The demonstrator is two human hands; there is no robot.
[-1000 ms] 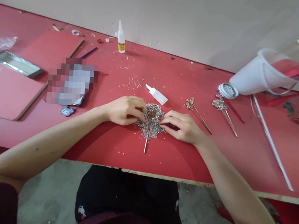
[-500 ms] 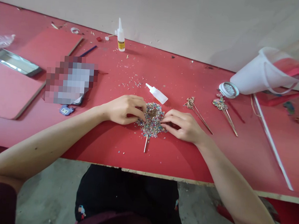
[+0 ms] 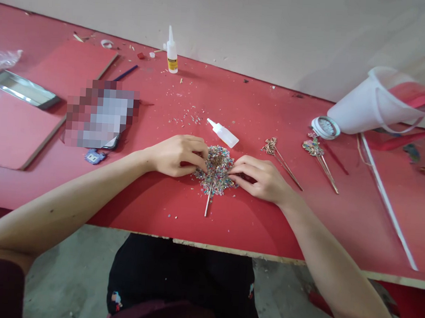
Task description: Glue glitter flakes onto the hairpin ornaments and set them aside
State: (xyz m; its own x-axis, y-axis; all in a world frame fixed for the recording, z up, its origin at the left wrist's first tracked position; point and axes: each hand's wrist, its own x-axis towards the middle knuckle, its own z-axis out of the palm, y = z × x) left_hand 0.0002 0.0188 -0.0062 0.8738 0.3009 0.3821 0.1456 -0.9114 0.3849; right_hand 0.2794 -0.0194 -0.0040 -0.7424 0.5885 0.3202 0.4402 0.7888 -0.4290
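A gold-coloured hairpin point(image 3: 207, 204) lies on a heap of small multicoloured chips point(image 3: 221, 181), its openwork head on the heap and its stem pointing towards me. On the heap's left edge, my left hand point(image 3: 180, 155) has its fingers curled, with the tips among the chips beside the hairpin's head. Opposite it, my right hand point(image 3: 260, 177) brings thumb and fingers together at the heap's right edge. Whatever is between either hand's fingertips is too small to make out. Just behind the heap lies a small white dropper bottle point(image 3: 227, 136) on its side.
A glue bottle point(image 3: 171, 58) stands by the wall. Two more hairpins point(image 3: 287, 168) point(image 3: 327, 171) lie right, near a white bucket point(image 3: 372, 101) and a small round container point(image 3: 326, 127). Left are a partly pixelated phone point(image 3: 110, 117) and pink boards point(image 3: 16, 132). The red table's front edge point(image 3: 228, 249) is close.
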